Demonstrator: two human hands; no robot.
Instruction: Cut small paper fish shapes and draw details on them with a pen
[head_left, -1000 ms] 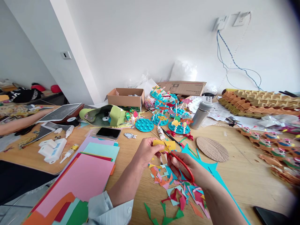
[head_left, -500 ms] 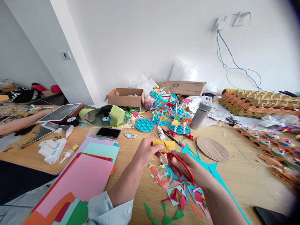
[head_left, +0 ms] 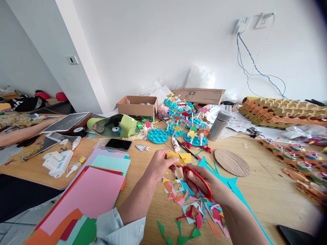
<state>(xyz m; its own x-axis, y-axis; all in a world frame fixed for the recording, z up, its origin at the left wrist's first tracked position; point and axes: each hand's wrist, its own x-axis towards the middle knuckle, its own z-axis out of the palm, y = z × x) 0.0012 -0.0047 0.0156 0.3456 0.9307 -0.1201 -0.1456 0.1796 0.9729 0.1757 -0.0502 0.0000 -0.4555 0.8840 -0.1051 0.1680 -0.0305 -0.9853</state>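
My left hand (head_left: 163, 164) pinches a small piece of yellow paper (head_left: 187, 157) between thumb and fingers. In my right hand (head_left: 201, 180) are red-handled scissors (head_left: 208, 190), their blades at the yellow paper. Just below the hands lie colourful paper scraps (head_left: 196, 212) on the wooden tabletop. A blue sheet of paper (head_left: 233, 185) with a cut, jagged edge runs beneath my right forearm. Beyond the hands stands a small white glue bottle (head_left: 175, 144), with a black pen (head_left: 187, 149) beside it. The fingers partly hide the scissors' blades.
Coloured paper sheets (head_left: 87, 194) are stacked at the left. Blue discs with paper fish (head_left: 178, 117), a grey bottle (head_left: 220, 125) and a cardboard box (head_left: 138, 106) stand behind. A cardboard oval (head_left: 232, 162) lies right; a co-worker's arm (head_left: 22, 133) reaches in far left.
Hardly anything differs. Both hands keep their places with the yellow paper and the scissors, and the whole view has shifted very slightly.
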